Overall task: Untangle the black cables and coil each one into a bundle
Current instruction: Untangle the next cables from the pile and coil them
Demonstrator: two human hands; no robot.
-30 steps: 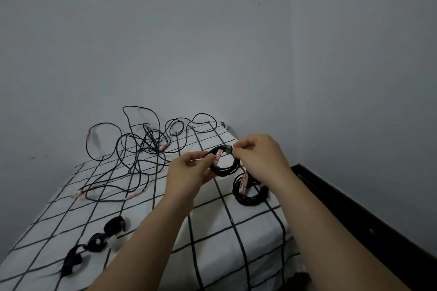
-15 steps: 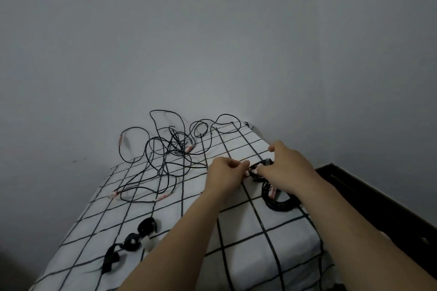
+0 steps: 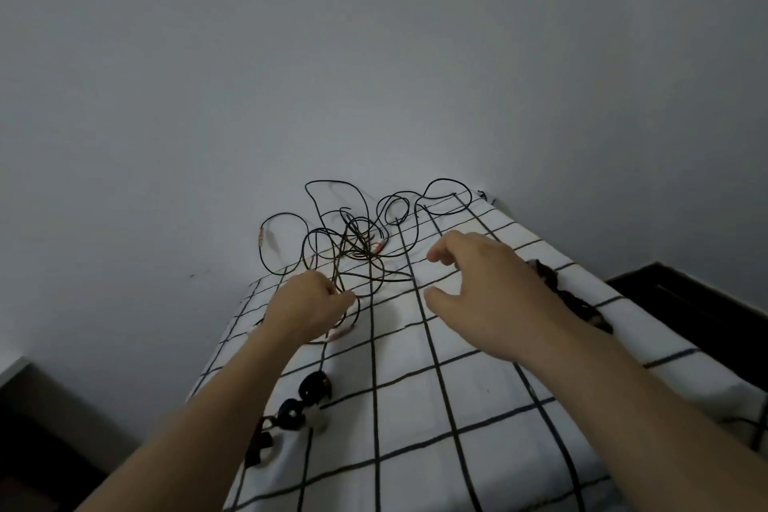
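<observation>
Cables [image 3: 357, 245], black and tangled, sprawl at the far end of the checked surface [image 3: 415, 407], against the wall. The left hand [image 3: 305, 310] has its grip pinched on a strand at the tangle's near edge. The right hand [image 3: 490, 295] hovers beside it, grip wide, holding nothing. Coiled bundles [image 3: 577, 306] lie just behind the right wrist.

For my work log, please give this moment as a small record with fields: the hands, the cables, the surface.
left hand: fingers curled at a strand of the tangle; grip unclear
right hand: open, fingers spread, holds nothing
tangled cables: loose, at the far end of the cloth
coiled bundles: two, partly hidden behind the right hand
checked cloth: white with black lines
small black items: near the left edge, kind unclear
</observation>
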